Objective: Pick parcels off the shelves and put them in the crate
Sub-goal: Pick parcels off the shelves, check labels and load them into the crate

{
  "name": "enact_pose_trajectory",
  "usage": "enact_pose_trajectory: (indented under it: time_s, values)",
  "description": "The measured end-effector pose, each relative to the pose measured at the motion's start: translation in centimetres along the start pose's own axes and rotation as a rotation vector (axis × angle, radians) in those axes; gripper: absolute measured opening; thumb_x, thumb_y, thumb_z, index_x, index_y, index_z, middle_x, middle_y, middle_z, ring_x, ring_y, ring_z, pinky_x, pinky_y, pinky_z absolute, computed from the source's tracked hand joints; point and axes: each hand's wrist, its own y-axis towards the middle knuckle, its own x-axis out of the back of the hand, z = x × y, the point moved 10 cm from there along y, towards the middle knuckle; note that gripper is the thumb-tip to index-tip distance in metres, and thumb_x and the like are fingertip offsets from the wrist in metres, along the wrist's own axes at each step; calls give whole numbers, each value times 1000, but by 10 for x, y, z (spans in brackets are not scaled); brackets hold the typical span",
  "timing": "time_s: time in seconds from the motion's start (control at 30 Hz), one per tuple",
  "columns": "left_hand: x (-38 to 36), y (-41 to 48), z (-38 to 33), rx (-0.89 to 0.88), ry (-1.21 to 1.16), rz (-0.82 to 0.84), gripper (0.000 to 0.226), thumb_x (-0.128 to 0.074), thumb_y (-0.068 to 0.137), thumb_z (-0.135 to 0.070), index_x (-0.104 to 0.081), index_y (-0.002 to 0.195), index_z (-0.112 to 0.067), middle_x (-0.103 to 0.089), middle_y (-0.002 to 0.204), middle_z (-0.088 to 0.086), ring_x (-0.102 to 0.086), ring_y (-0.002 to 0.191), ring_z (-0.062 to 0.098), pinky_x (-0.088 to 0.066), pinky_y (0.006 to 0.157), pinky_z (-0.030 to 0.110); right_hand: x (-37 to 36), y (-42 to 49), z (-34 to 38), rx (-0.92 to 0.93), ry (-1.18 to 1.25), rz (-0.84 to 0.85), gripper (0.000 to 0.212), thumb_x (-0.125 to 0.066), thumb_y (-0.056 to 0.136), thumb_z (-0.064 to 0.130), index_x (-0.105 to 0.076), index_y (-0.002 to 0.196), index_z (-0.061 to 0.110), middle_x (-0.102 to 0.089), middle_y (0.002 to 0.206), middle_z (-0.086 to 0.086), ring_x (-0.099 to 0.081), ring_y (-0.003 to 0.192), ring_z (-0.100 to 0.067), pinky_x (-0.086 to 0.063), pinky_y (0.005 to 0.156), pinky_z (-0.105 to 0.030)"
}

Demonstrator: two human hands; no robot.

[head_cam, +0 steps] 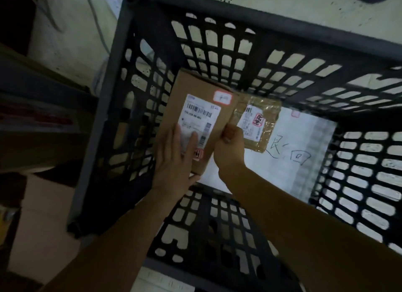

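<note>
holding a brown cardboard box (195, 83) with a white barcode label (201, 115) inside the black crate (108, 100): left hand (174, 159) flat, fingers straight on the label; right hand (228, 148) curled round its right edge.

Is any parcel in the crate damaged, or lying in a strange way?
Nothing looks damaged. The cardboard box lies askew to the crate walls, but the left hand and right hand are on it. The small taped parcel lies flat.
</note>
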Motion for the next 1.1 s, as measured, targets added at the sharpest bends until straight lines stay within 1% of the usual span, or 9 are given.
enact_pose_trajectory:
  time_s: [0.07,0.17,0.3,0.4,0.53,0.7,0.87,0.97,1.1]
  values:
    - [5,10,1,-14,23,-36,111,-50,77,-67,43,126,-31,27,151,21,17,141,39,2,113,55,-5,7,18,60,-147,15,33,-40,92,4,-46,123,14,-57,110,1,-58,93,-12,-53,70,-26]
    - [3,18,1,-14,17,-13,105,-46,78,-69,37,129,-31,25,151,22,17,141,39,2,114,54,-23,15,32,99,-459,132,35,-41,96,16,-40,129,8,-49,130,-15,-54,114,-30,-52,91,-45]
    - [-2,9,0,28,-115,105,101,-52,83,-58,22,142,-24,21,154,17,12,143,34,-5,115,49,-14,-10,31,216,-673,227,58,-45,94,14,-20,146,15,-33,143,-13,-42,126,-30,-41,93,-28]
    - [17,-10,1,67,-263,127,92,-56,87,-42,10,147,-19,14,156,12,5,144,31,-10,116,46,8,-51,29,339,-913,304,65,-43,94,9,-13,149,25,-17,155,-5,-27,139,-24,-34,105,-33]
    - [77,-63,-11,103,-427,-2,75,-53,91,-24,-6,148,-13,-5,157,12,-12,143,31,-20,116,43,46,-113,45,409,-1197,390,63,-39,97,16,-6,150,25,-8,159,-3,-18,143,-25,-25,113,-38]
    - [189,-155,-44,96,-586,-197,63,-54,89,-15,-24,144,-10,-38,144,14,-37,132,28,-34,109,40,75,-228,114,620,-1309,478,60,-40,98,25,-10,150,22,-15,158,-8,-19,143,-24,-19,116,-37]
    - [336,-285,-68,123,-664,-360,45,-53,90,-14,-43,134,-8,-53,128,13,-47,119,27,-41,98,36,96,-396,211,913,-1259,593,54,-47,95,25,-29,145,13,-44,143,-11,-39,130,-29,-29,108,-37]
    - [457,-397,-72,176,-532,-602,32,-54,89,-20,-56,120,-13,-62,113,9,-56,103,27,-45,78,30,98,-515,276,1095,-1321,699,41,-48,94,29,-49,133,18,-58,129,-7,-48,122,-29,-35,102,-37]
    - [598,-556,-72,195,-277,-834,35,-44,89,-29,-61,113,-11,-64,106,11,-60,99,33,-51,80,41,87,-686,364,1410,-1304,795,33,-51,92,37,-60,121,24,-66,111,-1,-58,104,-23,-44,88,-34]
